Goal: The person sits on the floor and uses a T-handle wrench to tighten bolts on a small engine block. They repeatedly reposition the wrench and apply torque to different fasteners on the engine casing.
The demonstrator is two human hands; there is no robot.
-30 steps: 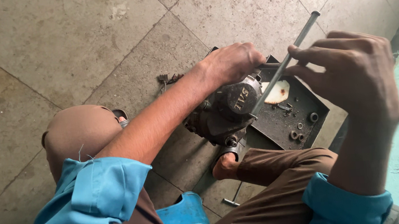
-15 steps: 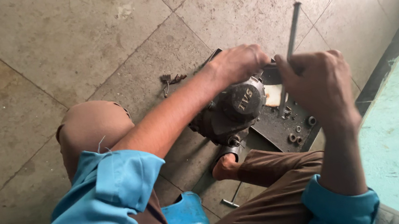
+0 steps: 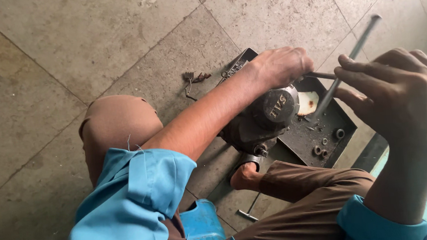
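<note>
right hand (image 3: 400,100) raised beside the tray, fingers curled and pinching a long steel rod (image 3: 347,63) at mid-length, lower tip resting near the pale gasket (image 3: 307,102) on the tray floor, upper end pointing up and away over the tiles. left hand (image 3: 280,66) pressed closed over the top of the dark motor housing (image 3: 262,121), whether gripping a second thin rod (image 3: 322,76) that shows just past the knuckles cannot be told. housing standing at the near-left corner of the black metal tray (image 3: 343,125), partly on it, braced against a bare foot (image 3: 246,176).

for a clean result: rod best kept steady by the fingertips, housing held firm against the foot, tip guided slowly, probably, so the gasket stays unscratched.

margins: small washers and nuts (image 3: 322,149) loose near the tray's front rim, easily scattered; knees in brown trousers (image 3: 117,122) close on both sides; open tiled floor (image 3: 66,55) to the left and ahead; small t-shaped tool (image 3: 249,213) on the floor by the blue stool (image 3: 201,227).
</note>
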